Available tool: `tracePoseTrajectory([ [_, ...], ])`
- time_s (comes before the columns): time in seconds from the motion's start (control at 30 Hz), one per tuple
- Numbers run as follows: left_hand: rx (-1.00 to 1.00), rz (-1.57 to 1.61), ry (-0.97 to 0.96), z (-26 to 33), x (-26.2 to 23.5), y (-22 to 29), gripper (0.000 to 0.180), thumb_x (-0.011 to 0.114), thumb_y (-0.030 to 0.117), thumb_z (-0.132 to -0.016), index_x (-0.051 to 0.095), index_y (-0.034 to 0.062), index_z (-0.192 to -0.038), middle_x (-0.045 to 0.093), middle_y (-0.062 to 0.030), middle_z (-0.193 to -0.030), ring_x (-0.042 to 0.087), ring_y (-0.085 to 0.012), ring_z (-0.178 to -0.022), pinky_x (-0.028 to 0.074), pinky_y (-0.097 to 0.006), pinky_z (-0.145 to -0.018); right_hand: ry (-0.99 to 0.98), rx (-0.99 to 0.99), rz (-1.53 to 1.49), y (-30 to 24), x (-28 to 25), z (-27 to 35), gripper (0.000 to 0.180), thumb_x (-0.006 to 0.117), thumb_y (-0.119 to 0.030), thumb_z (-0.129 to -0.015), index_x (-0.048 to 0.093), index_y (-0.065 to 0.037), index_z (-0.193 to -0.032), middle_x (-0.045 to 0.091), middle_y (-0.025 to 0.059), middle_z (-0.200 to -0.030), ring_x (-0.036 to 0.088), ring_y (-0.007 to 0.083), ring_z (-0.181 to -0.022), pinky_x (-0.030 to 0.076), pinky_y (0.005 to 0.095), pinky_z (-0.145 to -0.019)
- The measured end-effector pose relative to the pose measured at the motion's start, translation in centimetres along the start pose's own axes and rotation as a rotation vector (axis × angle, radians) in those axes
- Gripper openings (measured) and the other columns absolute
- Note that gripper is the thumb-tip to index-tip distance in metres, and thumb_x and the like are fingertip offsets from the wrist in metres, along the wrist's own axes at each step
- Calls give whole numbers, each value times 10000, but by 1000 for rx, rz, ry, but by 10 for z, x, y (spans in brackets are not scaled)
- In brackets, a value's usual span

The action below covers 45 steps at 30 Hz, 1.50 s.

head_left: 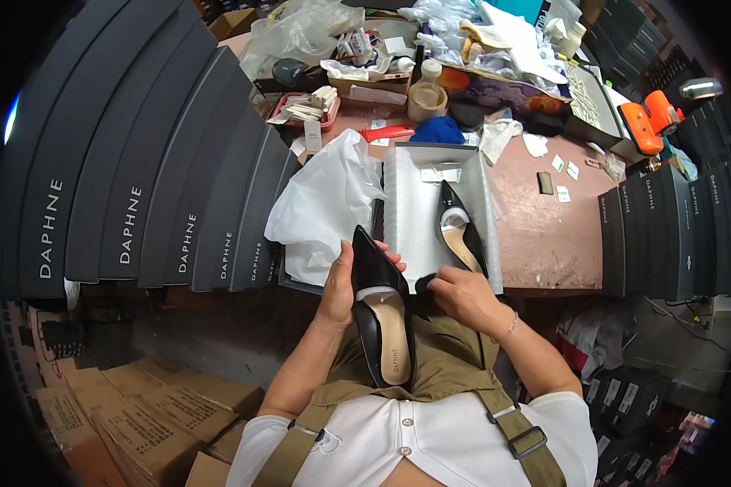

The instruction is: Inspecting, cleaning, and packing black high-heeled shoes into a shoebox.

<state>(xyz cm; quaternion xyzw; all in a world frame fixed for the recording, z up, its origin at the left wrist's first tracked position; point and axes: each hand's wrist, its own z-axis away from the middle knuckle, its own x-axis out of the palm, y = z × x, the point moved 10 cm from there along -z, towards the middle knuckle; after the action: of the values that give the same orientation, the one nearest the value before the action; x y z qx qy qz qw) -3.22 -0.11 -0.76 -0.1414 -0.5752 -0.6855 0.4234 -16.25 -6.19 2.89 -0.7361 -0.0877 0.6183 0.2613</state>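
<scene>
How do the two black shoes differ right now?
The shoe in hand is held by the left hand above the lap; the shoe in the box lies on white paper, untouched. The held one shows its whole insole; the boxed one is partly hidden behind the right hand. Both are black, pointed, with tan insoles.

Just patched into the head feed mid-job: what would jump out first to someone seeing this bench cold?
Dead centre, the left hand grips a black pointed shoe with a tan insole, while the right hand presses a small dark cloth against its side. Its mate, a second black shoe, lies in the open white box just beyond. A fanned stack of dark shoe boxes fills the left side.
</scene>
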Motion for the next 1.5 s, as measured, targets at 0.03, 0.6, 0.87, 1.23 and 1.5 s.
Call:
tracePoseTrajectory([
  [0.03, -6, -2, -2, -3, 0, -1, 618, 310, 551, -986, 522, -5, -1150, 653, -156, -1017, 649, -222, -923, 535, -342, -827, 142, 26, -108, -4, -20, 5, 241, 667, -69, -736, 618, -81, -971, 560, 87, -819, 611, 274, -733, 509, 376, -634],
  [0.6, -51, -233, 50, -10, -20, -24, 718, 220, 603, -977, 563, 3, -1173, 638, -82, -1030, 602, -165, -1030, 484, -305, -906, 433, -147, -162, -42, -30, -39, 181, 654, -42, -711, 613, -86, -882, 561, 81, -785, 599, 272, -666, 493, 366, -557],
  [0.87, -74, 81, -42, -10, 10, -17, 732, 281, 663, -929, 496, -2, -1144, 619, -169, -1011, 627, -285, -992, 529, -404, -850, 723, 104, -207, 32, -97, -97, 134, 625, -38, -823, 602, -39, -955, 585, 135, -845, 603, 308, -745, 481, 352, -649],
  [1.23, -88, -14, 52, -14, -6, -22, 628, 275, 597, -974, 545, 54, -1136, 636, -71, -991, 622, -151, -904, 508, -306, -829, 482, -30, -429, -28, -72, -37, 300, 653, -37, -785, 631, -41, -1084, 600, 97, -885, 616, 244, -793, 491, 319, -699],
  [1.5, 9, 164, 28, -6, -20, -14, 685, 274, 638, -947, 513, 25, -1140, 648, -161, -1008, 629, -309, -1001, 512, -445, -890, 225, 147, -332, -15, -3, 25, 255, 654, -53, -766, 644, -65, -1020, 558, 97, -838, 609, 280, -729, 505, 368, -640],
])
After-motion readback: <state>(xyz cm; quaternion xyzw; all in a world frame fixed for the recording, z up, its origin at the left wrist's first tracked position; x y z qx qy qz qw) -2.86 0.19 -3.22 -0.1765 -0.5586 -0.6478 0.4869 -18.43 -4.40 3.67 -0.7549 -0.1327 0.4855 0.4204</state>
